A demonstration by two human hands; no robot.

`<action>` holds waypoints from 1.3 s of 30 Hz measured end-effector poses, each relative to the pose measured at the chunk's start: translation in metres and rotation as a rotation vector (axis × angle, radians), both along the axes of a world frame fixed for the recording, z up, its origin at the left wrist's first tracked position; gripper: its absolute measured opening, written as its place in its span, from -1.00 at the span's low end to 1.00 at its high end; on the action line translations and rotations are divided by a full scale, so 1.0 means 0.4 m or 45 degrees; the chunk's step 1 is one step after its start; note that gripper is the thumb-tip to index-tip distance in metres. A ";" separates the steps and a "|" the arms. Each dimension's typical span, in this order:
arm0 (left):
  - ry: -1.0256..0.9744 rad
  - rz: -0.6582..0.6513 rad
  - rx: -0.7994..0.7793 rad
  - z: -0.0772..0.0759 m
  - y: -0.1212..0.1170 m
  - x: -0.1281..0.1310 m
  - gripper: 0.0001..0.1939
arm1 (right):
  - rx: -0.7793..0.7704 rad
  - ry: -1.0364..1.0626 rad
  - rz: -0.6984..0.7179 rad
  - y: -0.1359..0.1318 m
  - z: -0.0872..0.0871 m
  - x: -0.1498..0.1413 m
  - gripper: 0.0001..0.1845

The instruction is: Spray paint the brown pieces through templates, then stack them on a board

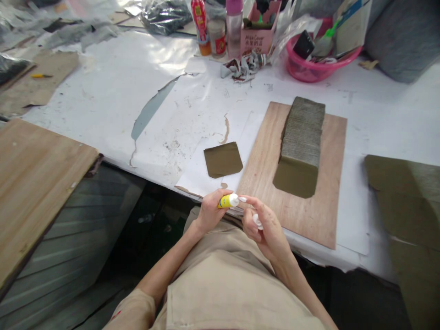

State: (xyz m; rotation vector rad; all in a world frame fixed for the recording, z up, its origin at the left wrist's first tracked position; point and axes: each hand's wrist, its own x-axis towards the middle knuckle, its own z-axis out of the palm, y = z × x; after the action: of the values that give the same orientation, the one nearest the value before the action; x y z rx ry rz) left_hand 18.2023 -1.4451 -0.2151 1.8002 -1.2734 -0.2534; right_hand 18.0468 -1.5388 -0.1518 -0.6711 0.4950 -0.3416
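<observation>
My left hand (210, 211) is closed around a small yellow glue tube (227, 200) with a white tip, held at the table's near edge. My right hand (264, 224) is right beside it, fingers curled, pinching a small white cap (257, 222), with a fingertip touching the tube's tip. Just beyond the hands lies a single olive-brown cut piece (222, 159) on the white table cover. To its right a plywood board (268, 165) carries a fanned stack of olive-brown pieces (301, 142).
Larger olive sheets (405, 192) lie at the right edge. A pink basin (309, 68) with tools, bottles (201, 23) and a pink box (256, 39) stand at the back. A wooden panel (34, 183) sits lower left. The white cover is torn near the middle (151, 107).
</observation>
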 end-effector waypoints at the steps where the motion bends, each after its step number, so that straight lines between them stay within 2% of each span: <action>1: 0.002 -0.002 0.006 -0.002 0.001 0.001 -0.79 | -0.008 0.005 0.001 0.001 -0.001 0.001 -0.67; 8: -0.026 0.022 0.018 -0.015 0.003 0.003 -0.78 | -0.023 0.008 0.047 0.012 0.001 0.002 -0.61; 11: -0.014 0.039 0.035 -0.013 0.001 0.002 -0.78 | 0.187 -0.085 0.177 0.013 0.018 -0.006 -0.56; 14: 0.007 0.054 0.031 -0.009 0.000 0.000 -0.77 | 0.416 -0.323 0.292 0.007 0.029 -0.018 -0.51; 16: 0.016 0.060 0.024 -0.009 -0.001 -0.002 -0.76 | 0.465 -0.383 0.289 -0.001 0.027 -0.021 -0.52; 24: 0.097 0.097 0.047 0.001 0.005 0.000 -0.80 | 0.607 -0.339 0.159 -0.019 -0.018 -0.006 -0.58; 27: 0.160 0.241 0.070 0.003 0.033 0.015 -0.84 | 0.626 -0.316 0.126 -0.018 -0.031 -0.006 -0.60; 30: 0.227 0.544 0.039 -0.005 0.079 0.036 -0.89 | 0.669 -0.263 0.095 -0.018 -0.042 -0.008 -0.65; 33: 0.441 0.778 -0.078 -0.017 0.126 0.056 -0.83 | 0.717 -0.225 0.097 -0.018 -0.051 -0.004 -0.67; 36: 0.629 0.910 -0.176 -0.035 0.160 0.081 -0.80 | 0.751 -0.206 0.109 -0.017 -0.057 0.007 -0.68; 39: 0.671 1.006 -0.187 -0.069 0.179 0.113 -0.76 | 0.758 -0.183 0.134 -0.013 -0.060 0.020 -0.70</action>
State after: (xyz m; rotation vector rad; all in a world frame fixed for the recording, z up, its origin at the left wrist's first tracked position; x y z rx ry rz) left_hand 18.2477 -1.3734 -0.2427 1.8020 -0.1705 -0.1604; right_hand 18.0548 -1.5438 -0.1758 -0.0926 0.3947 -0.1280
